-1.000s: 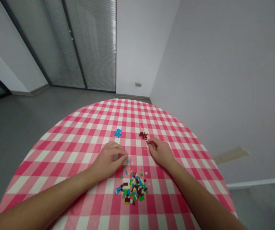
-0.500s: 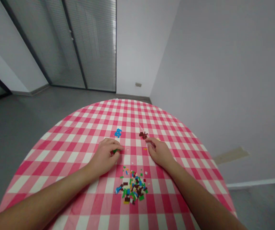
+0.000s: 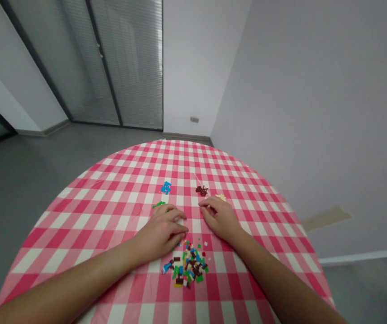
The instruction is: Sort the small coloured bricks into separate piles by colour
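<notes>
My left hand [image 3: 163, 228] is over the cloth just beyond the mixed pile of small building bricks [image 3: 190, 265], fingers spread and nothing seen in them. Partly behind its knuckles lies a group of green bricks [image 3: 159, 204]. My right hand [image 3: 220, 219] rests to the right with thumb and forefinger curled close together; whatever may be between them is hidden. Just beyond its fingertips sit dark brown bricks [image 3: 202, 191], and cream bricks [image 3: 220, 197] show behind its knuckles. Blue bricks [image 3: 166, 187] form a separate group farther left.
A red-and-white checked cloth [image 3: 105, 189] covers the round table. Stray bricks, among them a white one [image 3: 206, 244], lie around the pile. Behind the table are a glass partition with blinds [image 3: 129, 67] and a plain wall [image 3: 301, 112] on the right.
My left hand has moved right and toward me, off the green bricks, and its fingers have spread. My right hand has shifted slightly left, over where an orange piece lay, uncovering the cream bricks.
</notes>
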Tool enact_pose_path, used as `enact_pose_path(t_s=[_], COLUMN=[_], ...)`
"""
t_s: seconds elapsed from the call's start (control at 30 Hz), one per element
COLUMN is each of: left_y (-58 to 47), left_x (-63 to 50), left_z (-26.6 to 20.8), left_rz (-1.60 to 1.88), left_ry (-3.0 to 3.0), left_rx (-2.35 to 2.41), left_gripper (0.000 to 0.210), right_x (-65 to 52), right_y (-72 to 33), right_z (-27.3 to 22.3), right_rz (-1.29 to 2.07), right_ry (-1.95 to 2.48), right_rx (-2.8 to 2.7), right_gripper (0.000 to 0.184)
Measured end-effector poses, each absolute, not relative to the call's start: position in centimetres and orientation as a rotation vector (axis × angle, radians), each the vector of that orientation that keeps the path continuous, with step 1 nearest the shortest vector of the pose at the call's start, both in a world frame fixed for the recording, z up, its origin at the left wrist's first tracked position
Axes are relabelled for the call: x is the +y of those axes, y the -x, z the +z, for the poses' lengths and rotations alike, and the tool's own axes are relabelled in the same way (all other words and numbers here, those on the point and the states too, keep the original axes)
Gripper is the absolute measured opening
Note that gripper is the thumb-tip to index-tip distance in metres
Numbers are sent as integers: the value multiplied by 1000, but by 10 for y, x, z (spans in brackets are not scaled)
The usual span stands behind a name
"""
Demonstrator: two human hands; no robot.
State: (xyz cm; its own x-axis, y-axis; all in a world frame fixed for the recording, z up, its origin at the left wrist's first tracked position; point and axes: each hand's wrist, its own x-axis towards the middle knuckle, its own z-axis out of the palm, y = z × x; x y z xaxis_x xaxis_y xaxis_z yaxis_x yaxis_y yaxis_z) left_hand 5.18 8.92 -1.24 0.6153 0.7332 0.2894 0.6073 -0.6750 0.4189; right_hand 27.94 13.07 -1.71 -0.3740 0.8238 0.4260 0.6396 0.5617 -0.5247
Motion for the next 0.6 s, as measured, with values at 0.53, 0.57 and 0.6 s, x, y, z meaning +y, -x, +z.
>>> enact_pose_path(t_s=[0.53, 0.57, 0.6], left_y=[-48, -47, -47], left_x=[94, 95, 96], left_z=[-12, -12, -12], left_rz=[923, 958, 986], left_ry=[-2199, -2148, -2097], left_rx=[1112, 1125, 1136], left_gripper=[17, 17, 16], right_x=[128, 127, 126], right_y=[-279, -279, -278], right_z=[-11, -10, -8], right_rz=[307, 291, 273], right_ry=[1197, 1193, 1178], right_rx=[-1993, -1973, -1962], right_gripper=[15, 16, 16])
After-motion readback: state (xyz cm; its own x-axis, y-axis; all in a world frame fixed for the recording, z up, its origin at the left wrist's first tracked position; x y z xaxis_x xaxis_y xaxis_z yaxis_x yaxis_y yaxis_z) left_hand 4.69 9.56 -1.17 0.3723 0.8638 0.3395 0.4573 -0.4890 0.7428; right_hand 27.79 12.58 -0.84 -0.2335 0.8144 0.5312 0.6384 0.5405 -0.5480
